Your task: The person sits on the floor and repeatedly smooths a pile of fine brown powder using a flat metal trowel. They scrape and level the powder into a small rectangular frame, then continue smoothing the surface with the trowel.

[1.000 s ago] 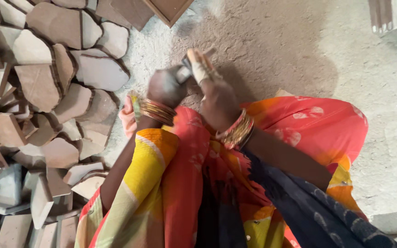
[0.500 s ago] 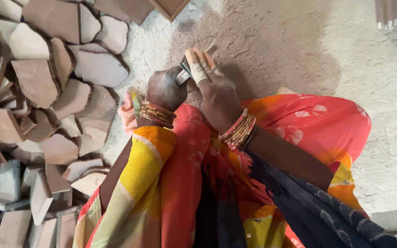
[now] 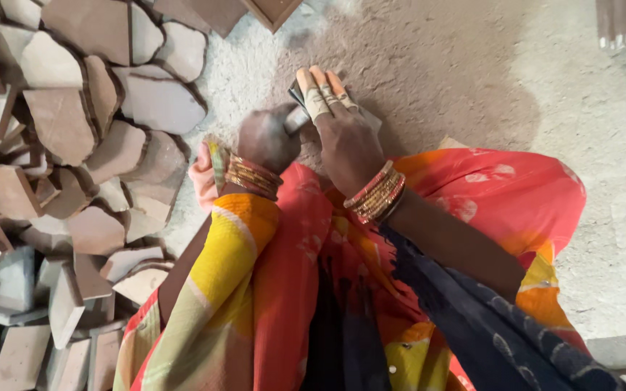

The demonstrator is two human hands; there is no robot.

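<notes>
**Both hands closed around a small grey piece above the dusty floor**

The left hand [image 3: 266, 137] was curled into a fist, its fingers closed on one end of a small grey piece [image 3: 297, 118] that poked out toward the other hand. The right hand [image 3: 342, 134] lay over the far side of that piece, its fingers [image 3: 318, 98] held together and stretched flat across it, so most of the piece was hidden beneath them; only a short grey stretch showed in the gap between the two hands. What kind of object it was could not be told. Stacked bangles [image 3: 378, 195] circled the right wrist, and more sat on the left. The hands met just above a dusty grey floor [image 3: 472, 80]. Well to the left lay a heap of broken reddish-brown stone slabs [image 3: 74, 145], apart from both hands. A bright orange, yellow and red garment [image 3: 284, 289] filled the lower part of the view.
</notes>
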